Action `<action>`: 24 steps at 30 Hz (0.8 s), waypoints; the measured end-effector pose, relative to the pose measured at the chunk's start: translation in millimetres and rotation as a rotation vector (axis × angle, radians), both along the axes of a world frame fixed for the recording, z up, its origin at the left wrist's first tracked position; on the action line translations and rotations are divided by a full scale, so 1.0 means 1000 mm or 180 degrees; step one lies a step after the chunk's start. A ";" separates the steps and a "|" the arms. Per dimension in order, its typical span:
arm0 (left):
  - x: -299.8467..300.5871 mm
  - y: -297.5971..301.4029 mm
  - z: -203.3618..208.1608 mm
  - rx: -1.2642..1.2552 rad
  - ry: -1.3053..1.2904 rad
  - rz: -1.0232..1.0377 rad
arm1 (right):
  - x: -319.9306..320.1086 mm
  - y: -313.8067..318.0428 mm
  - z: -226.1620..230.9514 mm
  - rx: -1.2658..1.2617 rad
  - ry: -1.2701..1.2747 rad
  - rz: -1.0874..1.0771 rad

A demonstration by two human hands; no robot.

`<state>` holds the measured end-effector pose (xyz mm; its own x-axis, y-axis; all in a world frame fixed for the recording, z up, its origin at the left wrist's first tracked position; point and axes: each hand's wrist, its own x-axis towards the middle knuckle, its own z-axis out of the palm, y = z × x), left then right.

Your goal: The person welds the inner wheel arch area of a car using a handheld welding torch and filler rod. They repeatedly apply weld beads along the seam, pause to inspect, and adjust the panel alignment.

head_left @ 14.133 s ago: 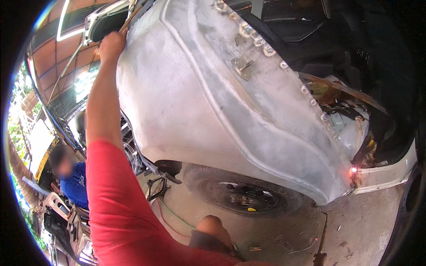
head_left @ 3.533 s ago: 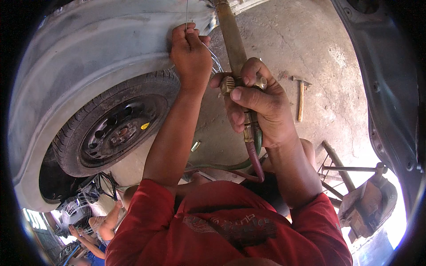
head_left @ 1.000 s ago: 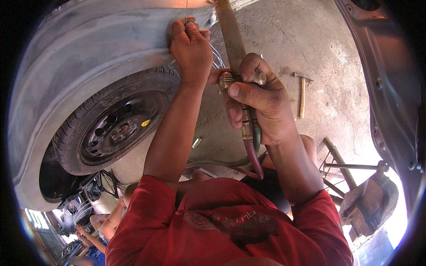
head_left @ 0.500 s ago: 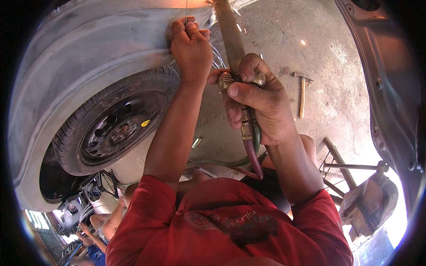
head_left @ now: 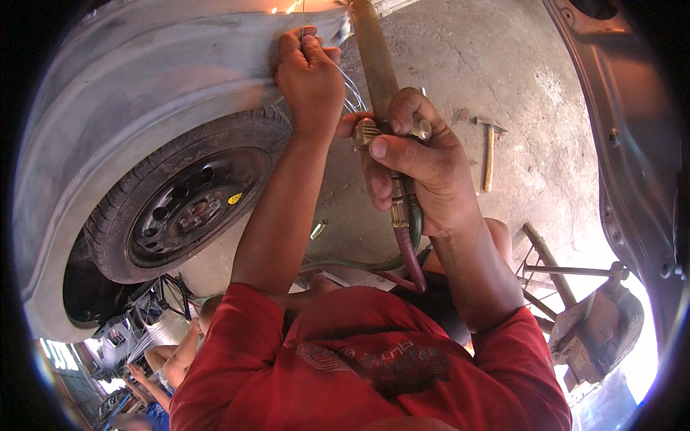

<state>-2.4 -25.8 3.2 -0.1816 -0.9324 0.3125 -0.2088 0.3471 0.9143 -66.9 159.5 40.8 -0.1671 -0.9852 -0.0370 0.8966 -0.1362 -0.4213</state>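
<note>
Concrete floor [head_left: 445,68] spans between grey fender [head_left: 165,90] at our left and dark metal panel [head_left: 629,129] at right; tyred wheel [head_left: 195,207] under fender. Our right hand [head_left: 440,169] clamps gas torch [head_left: 376,68] mid-view; hammer [head_left: 489,154] lies rightward; our left hand [head_left: 310,85] pinches thin wire [head_left: 302,16] beside fender.

That black wheel [head_left: 183,215] I see wears a yellow sticker [head_left: 234,199]; the fender [head_left: 154,90] above it is patchy grey; right of it, a brassy torch [head_left: 376,65], red hose [head_left: 410,255], green hose [head_left: 416,221].
</note>
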 end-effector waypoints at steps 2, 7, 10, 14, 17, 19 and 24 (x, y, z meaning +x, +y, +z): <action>0.000 0.000 0.000 0.0049 0.0015 0.0011 | 0.000 0.000 0.000 0.0007 -0.0022 0.0009; 0.001 -0.001 0.001 -0.0070 -0.0057 0.0065 | 0.001 0.001 0.003 0.0028 -0.0055 0.0039; 0.001 -0.003 -0.001 -0.0026 -0.0162 0.0092 | 0.000 0.001 0.002 0.0057 -0.0040 0.0042; 0.001 0.001 0.001 -0.0032 -0.0056 0.0031 | 0.001 0.001 0.002 0.0090 -0.0062 0.0035; 0.001 0.001 0.001 -0.0070 -0.0130 0.0086 | 0.001 0.001 0.003 0.0096 -0.0063 0.0059; 0.000 0.000 0.002 -0.0110 -0.0088 0.0086 | 0.001 0.001 0.003 0.0093 -0.0042 0.0068; 0.001 0.000 0.004 -0.0236 -0.0212 0.0054 | 0.001 0.000 0.001 0.0056 -0.0041 0.0055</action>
